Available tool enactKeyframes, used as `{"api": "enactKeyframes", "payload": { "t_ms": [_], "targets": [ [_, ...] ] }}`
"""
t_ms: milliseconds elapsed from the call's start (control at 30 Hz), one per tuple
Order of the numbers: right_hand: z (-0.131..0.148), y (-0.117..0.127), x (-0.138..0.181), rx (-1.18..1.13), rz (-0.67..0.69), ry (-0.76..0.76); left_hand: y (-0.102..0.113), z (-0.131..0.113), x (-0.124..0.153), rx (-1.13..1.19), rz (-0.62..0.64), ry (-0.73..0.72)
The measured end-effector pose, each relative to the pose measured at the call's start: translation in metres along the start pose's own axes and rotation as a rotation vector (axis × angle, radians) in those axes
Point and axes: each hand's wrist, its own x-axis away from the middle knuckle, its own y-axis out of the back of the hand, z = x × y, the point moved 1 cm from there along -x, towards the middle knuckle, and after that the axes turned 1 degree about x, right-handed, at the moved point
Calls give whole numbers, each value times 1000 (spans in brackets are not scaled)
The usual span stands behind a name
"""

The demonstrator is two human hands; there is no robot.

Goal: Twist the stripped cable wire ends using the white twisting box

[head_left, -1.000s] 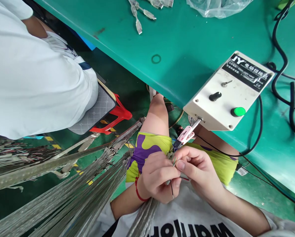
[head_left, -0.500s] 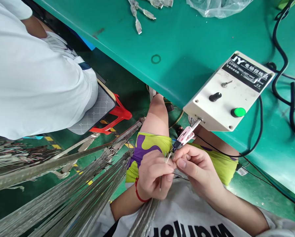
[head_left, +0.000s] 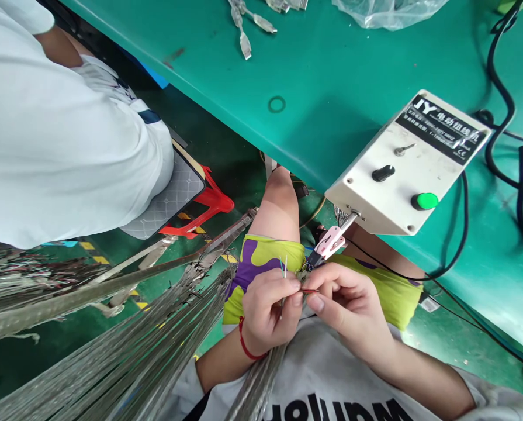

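Note:
My left hand (head_left: 272,310), a red cord round its wrist, pinches the stripped end of a thin cable. White and green wires (head_left: 284,270) poke up past its fingers, and a short red-brown wire (head_left: 309,290) points across to the right. My right hand (head_left: 351,301) has its curled thumb and fingers closed at the tip of that red-brown wire. Just beyond my fingertips is a pink clip (head_left: 330,242) with dark jaws, fixed on the shaft of a white wire-twisting machine (head_left: 408,169). What the jaws hold is hard to make out.
A long bundle of grey cables (head_left: 156,351) runs at lower left along a rail (head_left: 90,292). Another person (head_left: 68,134) sits at left on a red stool (head_left: 212,202). The green table (head_left: 226,88) carries USB plugs (head_left: 245,44), a plastic bag (head_left: 388,11) and a black cord (head_left: 491,117).
White and green wires now stand up from my left hand, and the red-brown wire shows between my fingertips. My left hand has shifted slightly left, opening a small gap between the hands.

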Motion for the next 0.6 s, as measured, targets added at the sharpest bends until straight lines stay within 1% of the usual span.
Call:
{"api": "enactKeyframes", "payload": {
  "t_ms": [167, 267, 467, 600],
  "targets": [
    [2, 3, 1, 90, -47, 60, -1, 1, 2, -20, 3, -17],
    [2, 4, 1, 109, -49, 99, -2, 1, 1, -26, 32, -20],
    [1, 4, 2, 88, -44, 140, -2, -1, -4, 13, 64, -32],
    [-2, 4, 2, 51, -46, 122, -3, -2, -6, 27, 56, -45]
  ]
}}
